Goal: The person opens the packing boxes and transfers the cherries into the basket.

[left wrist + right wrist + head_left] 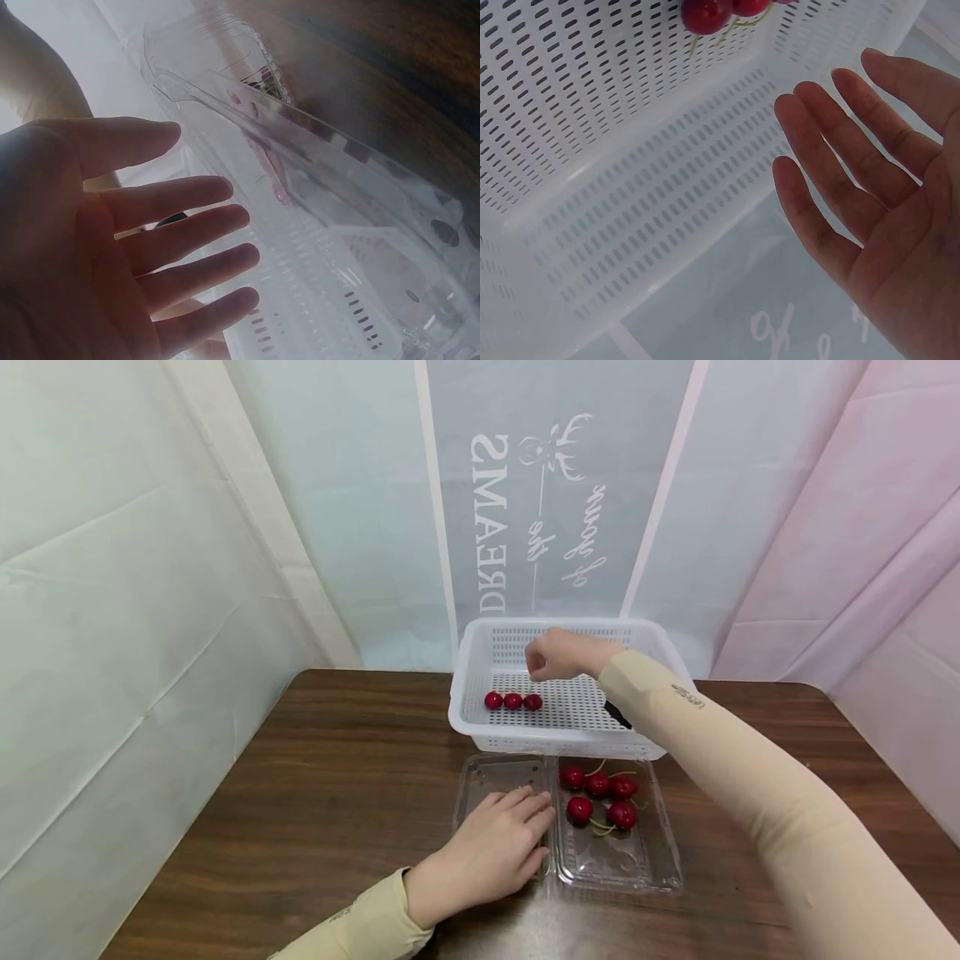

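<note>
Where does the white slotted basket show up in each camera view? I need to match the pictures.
Head: the white basket sits at centre, behind the clear clamshell box, with the right hand over it.
Left wrist: its slotted wall shows bottom centre, seen through the clear plastic.
Right wrist: it fills the left and middle of the picture.
Shared landmark: the basket's rows of slots.

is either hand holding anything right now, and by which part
Nothing is held. The right hand hangs open over the white basket; the left hand lies flat on the clear clamshell's empty half.
</note>
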A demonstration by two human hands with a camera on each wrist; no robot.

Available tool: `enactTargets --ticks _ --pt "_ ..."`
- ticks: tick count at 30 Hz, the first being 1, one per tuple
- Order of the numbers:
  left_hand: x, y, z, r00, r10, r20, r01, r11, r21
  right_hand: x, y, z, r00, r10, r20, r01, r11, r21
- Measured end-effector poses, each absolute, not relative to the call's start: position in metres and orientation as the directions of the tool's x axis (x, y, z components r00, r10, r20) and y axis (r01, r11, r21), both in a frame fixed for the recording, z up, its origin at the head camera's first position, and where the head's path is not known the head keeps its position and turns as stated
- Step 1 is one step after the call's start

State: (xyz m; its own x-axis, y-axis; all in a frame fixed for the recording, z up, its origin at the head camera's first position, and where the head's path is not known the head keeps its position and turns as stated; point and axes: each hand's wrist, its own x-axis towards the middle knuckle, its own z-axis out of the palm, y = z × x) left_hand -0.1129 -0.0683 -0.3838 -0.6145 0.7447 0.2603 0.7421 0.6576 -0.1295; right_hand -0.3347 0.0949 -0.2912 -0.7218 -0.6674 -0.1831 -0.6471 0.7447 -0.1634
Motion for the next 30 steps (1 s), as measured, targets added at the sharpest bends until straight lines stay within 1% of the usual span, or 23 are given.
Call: enactTargets --ticks 6,9,16,30 --pt "-0.112 -0.067 -0.384 -0.613 0.745 0.263 0.741 0.658 -0.134 -0.325 0.098 -0.286 -0.705 -0.689 -0.169 -0.671 0.725 -0.157" --pt "-0.112 -0.066 -0.384 -0.617 0.744 0.257 0.739 0.66 -0.133 -0.318 0.1 -0.283 -0.691 -0.708 -0.143 -0.689 0.706 -0.165" --pt "-0.111 -0.065 -0.384 -0.617 0.742 0.26 0.739 0.661 -0.131 -0.299 0.11 -0.277 -0.661 -0.745 -0.087 -0.718 0.662 -0.215" --pt "-0.111 -0.066 -0.385 -0.612 0.74 0.281 0.738 0.661 -0.135 -0.275 0.133 -0.276 -0.67 -0.743 -0.013 -0.724 0.657 -0.212"
